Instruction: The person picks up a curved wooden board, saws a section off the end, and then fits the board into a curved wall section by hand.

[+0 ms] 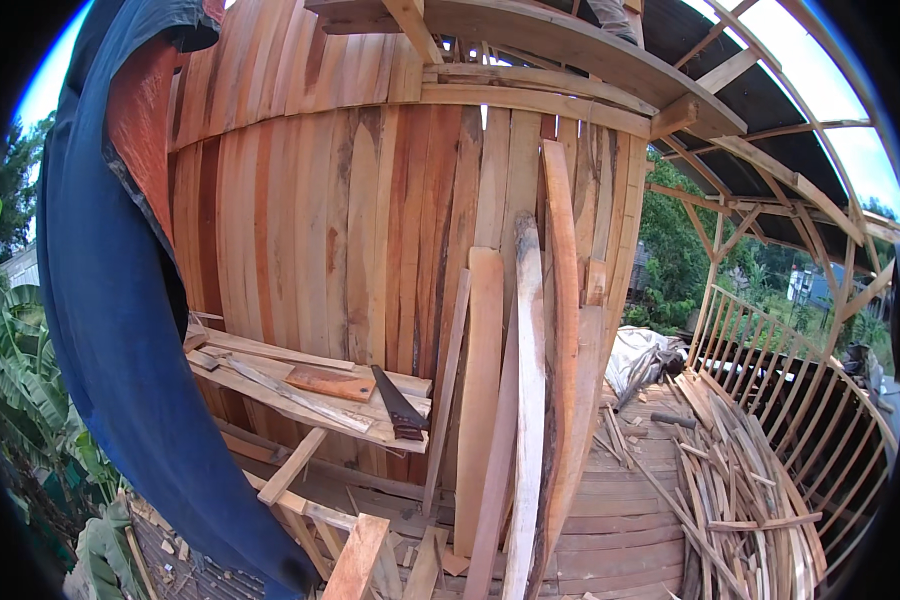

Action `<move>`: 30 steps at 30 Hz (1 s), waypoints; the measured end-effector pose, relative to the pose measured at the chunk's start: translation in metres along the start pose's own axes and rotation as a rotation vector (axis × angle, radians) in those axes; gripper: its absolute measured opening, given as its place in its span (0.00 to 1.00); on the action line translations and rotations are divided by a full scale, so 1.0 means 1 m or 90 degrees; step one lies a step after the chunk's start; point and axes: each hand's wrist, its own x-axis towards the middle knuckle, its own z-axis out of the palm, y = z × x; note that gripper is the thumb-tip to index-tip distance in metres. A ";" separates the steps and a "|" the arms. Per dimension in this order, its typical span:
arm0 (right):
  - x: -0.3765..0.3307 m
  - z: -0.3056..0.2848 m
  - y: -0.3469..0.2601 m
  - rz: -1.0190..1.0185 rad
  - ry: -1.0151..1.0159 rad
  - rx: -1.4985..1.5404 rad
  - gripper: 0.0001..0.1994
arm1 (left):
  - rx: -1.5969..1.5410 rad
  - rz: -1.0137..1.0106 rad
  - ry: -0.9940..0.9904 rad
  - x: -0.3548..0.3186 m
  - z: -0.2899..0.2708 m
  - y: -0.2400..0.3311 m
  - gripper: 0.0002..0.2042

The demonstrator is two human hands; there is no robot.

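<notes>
Neither of my hands shows in the head view. A handsaw (400, 408) with a dark blade and brown handle lies at the right end of a rough plank bench (270, 392). Beside it on the bench rest a short reddish board (330, 382) and a pale narrow strip (300, 396). Several long boards lean upright near the middle, among them a wide tan board (483, 390), a whitish board with a dark top (528, 380) and a tall orange-brown board (562, 290).
A wall of vertical planks (320, 230) stands behind. Blue sheeting (120, 300) with an orange underside hangs at left. Scrap wood (740, 490) is heaped on the plank floor (610, 540), by a slatted railing (810, 400). A thick beam (570, 40) runs overhead; greyish cloth (613, 18) sits above it.
</notes>
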 end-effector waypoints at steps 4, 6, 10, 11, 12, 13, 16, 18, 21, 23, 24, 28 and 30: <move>-0.007 0.000 -0.019 -0.048 0.022 0.026 0.21 | 0.073 -0.018 0.033 0.007 0.034 -0.030 0.47; -0.012 0.003 -0.019 -0.058 0.028 0.034 0.21 | 0.084 -0.042 -0.030 0.016 0.019 -0.020 0.48; -0.023 0.010 -0.015 -0.084 0.025 0.058 0.22 | 0.115 -0.022 0.021 0.019 0.037 -0.038 0.49; -0.028 0.013 -0.012 -0.088 0.023 0.064 0.22 | 0.103 -0.043 -0.008 0.020 0.040 -0.043 0.49; -0.030 0.018 -0.009 -0.094 0.021 0.072 0.22 | 0.101 -0.042 -0.020 0.018 0.040 -0.047 0.50; -0.036 0.025 -0.002 -0.093 0.018 0.082 0.22 | 0.097 -0.042 -0.035 0.018 0.033 -0.039 0.50; -0.050 0.056 0.021 -0.095 -0.003 0.114 0.23 | 0.078 -0.038 -0.071 0.010 0.002 -0.009 0.51; -0.063 0.092 0.038 -0.101 -0.035 0.137 0.23 | 0.055 -0.032 -0.095 0.001 -0.026 0.020 0.52; -0.097 0.161 0.070 -0.100 -0.113 0.164 0.24 | 0.009 -0.024 -0.150 -0.005 -0.061 0.077 0.53; -0.125 0.220 0.097 -0.098 -0.182 0.174 0.24 | -0.030 -0.020 -0.202 -0.001 -0.077 0.128 0.54; -0.140 0.258 0.109 -0.102 -0.218 0.173 0.24 | -0.052 -0.019 -0.226 -0.002 -0.079 0.148 0.54; -0.138 0.389 0.158 -0.054 -0.102 0.132 0.18 | -0.354 0.121 -0.208 0.063 -0.010 0.168 0.50; -0.167 0.410 0.205 0.087 -0.220 0.209 0.24 | -0.381 0.101 -0.367 0.037 -0.034 0.285 0.36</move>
